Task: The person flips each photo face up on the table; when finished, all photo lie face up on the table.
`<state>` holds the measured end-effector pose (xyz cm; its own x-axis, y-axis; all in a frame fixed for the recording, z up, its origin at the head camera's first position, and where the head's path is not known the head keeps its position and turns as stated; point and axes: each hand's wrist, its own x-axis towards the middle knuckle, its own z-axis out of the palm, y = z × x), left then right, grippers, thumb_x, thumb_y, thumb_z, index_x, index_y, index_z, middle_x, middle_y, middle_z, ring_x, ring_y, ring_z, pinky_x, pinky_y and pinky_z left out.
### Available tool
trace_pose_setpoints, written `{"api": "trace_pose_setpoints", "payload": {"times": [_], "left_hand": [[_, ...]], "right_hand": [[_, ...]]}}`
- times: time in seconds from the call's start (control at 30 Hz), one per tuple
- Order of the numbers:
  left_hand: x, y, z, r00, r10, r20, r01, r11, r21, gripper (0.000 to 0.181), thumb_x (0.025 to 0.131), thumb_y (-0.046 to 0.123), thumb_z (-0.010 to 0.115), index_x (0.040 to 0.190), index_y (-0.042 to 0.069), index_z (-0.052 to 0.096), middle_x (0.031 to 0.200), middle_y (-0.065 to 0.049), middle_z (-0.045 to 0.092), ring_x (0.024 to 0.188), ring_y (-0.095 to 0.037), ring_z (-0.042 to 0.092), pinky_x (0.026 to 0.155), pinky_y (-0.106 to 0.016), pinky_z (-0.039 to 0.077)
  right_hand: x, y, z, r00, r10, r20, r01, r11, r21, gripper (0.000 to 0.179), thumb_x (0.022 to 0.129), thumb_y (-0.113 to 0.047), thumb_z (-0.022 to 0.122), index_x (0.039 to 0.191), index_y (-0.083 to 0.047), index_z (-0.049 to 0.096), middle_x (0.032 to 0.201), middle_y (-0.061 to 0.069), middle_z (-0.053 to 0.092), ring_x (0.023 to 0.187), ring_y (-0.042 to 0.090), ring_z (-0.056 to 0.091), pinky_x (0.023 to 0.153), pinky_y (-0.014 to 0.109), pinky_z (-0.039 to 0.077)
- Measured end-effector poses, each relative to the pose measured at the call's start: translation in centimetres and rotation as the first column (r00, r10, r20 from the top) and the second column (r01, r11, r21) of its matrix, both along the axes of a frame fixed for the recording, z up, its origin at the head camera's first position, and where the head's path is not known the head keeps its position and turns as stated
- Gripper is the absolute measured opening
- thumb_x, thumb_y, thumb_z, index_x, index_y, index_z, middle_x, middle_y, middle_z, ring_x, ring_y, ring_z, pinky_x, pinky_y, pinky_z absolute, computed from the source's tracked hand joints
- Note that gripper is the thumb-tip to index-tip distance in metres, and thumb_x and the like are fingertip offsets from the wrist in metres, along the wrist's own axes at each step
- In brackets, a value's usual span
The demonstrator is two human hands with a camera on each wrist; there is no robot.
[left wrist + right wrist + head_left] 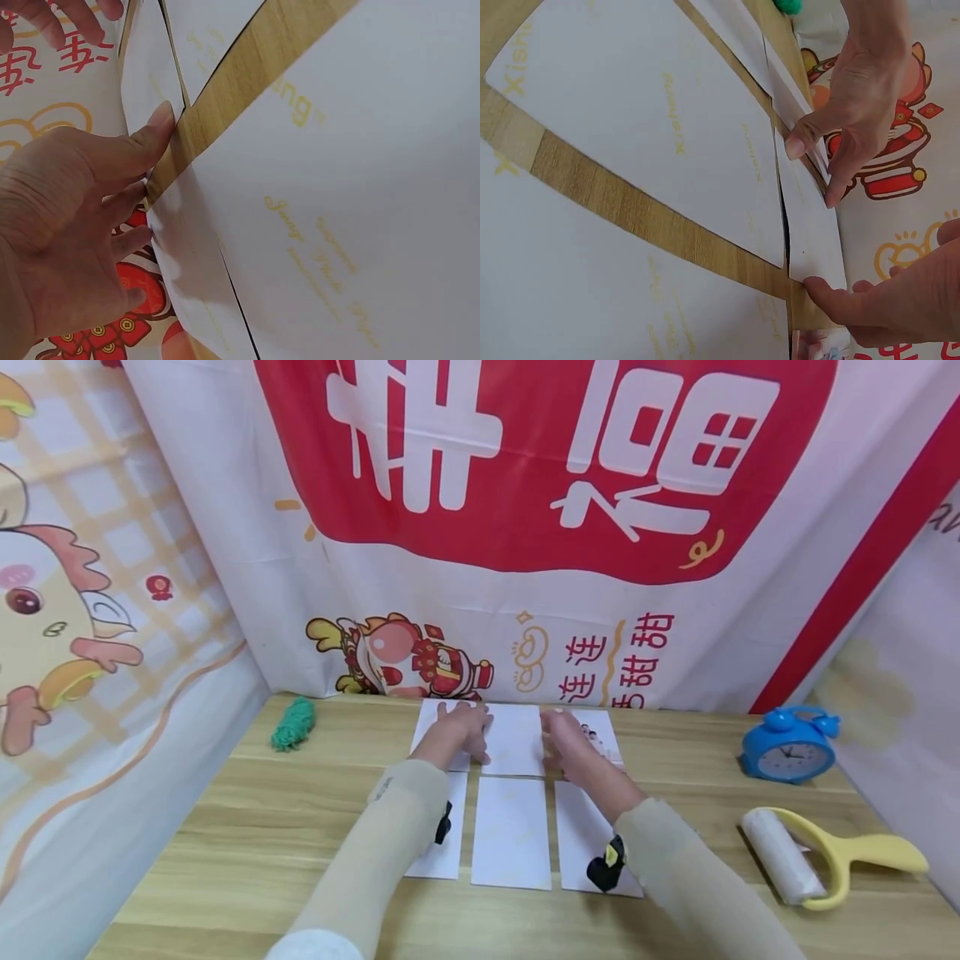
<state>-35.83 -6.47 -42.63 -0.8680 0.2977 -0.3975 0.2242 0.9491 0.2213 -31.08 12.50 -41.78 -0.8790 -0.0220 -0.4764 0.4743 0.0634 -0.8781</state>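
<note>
White photo-paper sheets with faint yellow print lie in two rows on the wooden table. My left hand (467, 727) is at the left edge of the back middle sheet (513, 739), its thumb on that edge and its fingers loosely spread. On the opposite edge, my right hand (900, 307) touches a corner of the same sheet with its thumb, fingers slightly bent. The back left sheet (425, 718) is partly under my left hand. A printed picture shows on the back right sheet (600, 735), half hidden by my right hand. The front middle sheet (512, 831) lies flat.
A green yarn bundle (293, 724) lies at the back left. On the right stand a blue alarm clock (789, 747) and, nearer, a yellow-handled lint roller (783, 856). A printed cloth (450, 585) hangs along the table's back edge.
</note>
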Motion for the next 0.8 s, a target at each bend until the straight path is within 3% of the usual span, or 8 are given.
{"api": "trace_pose_setpoints", "payload": {"times": [0.13,0.27,0.43,0.6,0.7,0.8], "left_hand": [[0.0,0.4,0.0,0.999,-0.020,-0.029,0.020,1.000,-0.019,0.081,0.090,0.034,0.081,0.159,0.019,0.043,0.174,-0.005,0.029,0.162,-0.035,0.020,0.132,-0.067,0.001],[0.0,0.7,0.1,0.998,-0.039,-0.049,0.037,0.998,-0.051,0.079,0.090,0.035,0.081,0.159,0.019,0.044,0.173,-0.005,0.031,0.162,-0.035,0.022,0.132,-0.068,0.003],[0.2,0.5,0.1,0.998,-0.036,-0.053,0.031,0.996,-0.082,0.080,0.090,0.037,0.081,0.159,0.020,0.043,0.174,-0.003,0.029,0.163,-0.036,0.019,0.130,-0.070,-0.003],[0.5,0.2,0.0,0.999,-0.027,-0.047,0.023,0.995,-0.093,0.081,0.090,0.039,0.080,0.160,0.023,0.041,0.175,-0.002,0.024,0.165,-0.038,0.011,0.128,-0.071,-0.011],[0.6,0.1,-0.1,0.999,-0.028,-0.044,0.024,0.995,-0.101,0.082,0.090,0.040,0.079,0.160,0.024,0.040,0.175,-0.002,0.024,0.165,-0.037,0.010,0.128,-0.071,-0.012],[0.7,0.1,-0.1,0.999,-0.037,-0.041,0.032,0.994,-0.101,0.082,0.091,0.040,0.079,0.160,0.023,0.040,0.175,-0.002,0.024,0.165,-0.037,0.009,0.128,-0.071,-0.012]], "right_hand": [[-0.5,0.1,0.1,0.996,-0.071,0.055,0.073,0.996,-0.042,0.076,0.106,-0.022,0.044,0.168,-0.012,0.000,0.173,0.020,0.017,0.161,0.040,0.019,0.128,0.058,0.033],[-0.8,0.3,0.1,0.996,-0.062,0.062,0.062,0.998,0.001,0.079,0.105,-0.022,0.047,0.167,-0.012,0.001,0.173,0.019,0.014,0.159,0.038,0.023,0.127,0.052,0.037],[-0.9,0.2,-0.3,0.998,-0.021,0.052,0.019,0.999,0.045,0.063,0.106,-0.023,0.045,0.162,-0.006,0.023,0.167,0.023,0.028,0.148,0.033,0.038,0.121,0.043,0.042],[-0.7,0.1,-0.8,1.000,0.021,0.018,-0.022,0.996,0.084,0.058,0.105,-0.022,0.045,0.157,-0.002,0.029,0.160,0.023,0.036,0.131,0.029,0.045,0.107,0.036,0.047],[-0.3,0.2,-1.0,0.998,0.066,-0.023,-0.062,0.985,0.159,0.059,0.104,-0.017,0.048,0.156,0.001,0.028,0.139,0.019,0.049,0.108,0.023,0.053,0.089,0.030,0.050],[0.3,0.5,-1.1,0.990,0.125,-0.064,-0.101,0.953,0.286,0.063,0.099,-0.008,0.054,0.154,0.003,0.026,0.109,0.013,0.056,0.079,0.017,0.055,0.070,0.026,0.048]]}}
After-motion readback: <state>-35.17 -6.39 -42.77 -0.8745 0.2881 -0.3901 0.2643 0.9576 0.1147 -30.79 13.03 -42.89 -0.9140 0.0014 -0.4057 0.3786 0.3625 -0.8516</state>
